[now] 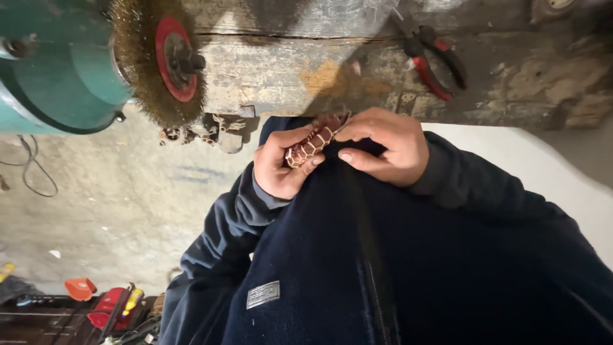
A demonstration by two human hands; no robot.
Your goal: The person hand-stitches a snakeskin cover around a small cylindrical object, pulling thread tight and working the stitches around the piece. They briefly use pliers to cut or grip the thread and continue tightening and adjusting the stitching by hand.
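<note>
Fingers of both our hands grip a small reddish piece wrapped in pale netting (pixel 311 145) at frame centre, its long axis slanting lower left to upper right, left hand (pixel 282 167) clasping the lower end, right hand (pixel 385 145) pinching the upper, below the wire brush wheel (pixel 159 61) and red-handled pliers (pixel 434 61).

A worn, stained wooden workbench (pixel 300 70) with cracked planks is seen across the top of the frame. On it, at the upper right, a pair of red-and-black-handled pliers (pixel 434 61) is laid. At the upper left, a teal-green bench grinder (pixel 57 70) is mounted, fitted with a round brass-coloured wire brush wheel (pixel 153 61) with a red hub. Below the bench, a pale grey concrete floor (pixel 115 204) is shown, on which a thin dark cable (pixel 32 172) is lying at the left edge.
</note>
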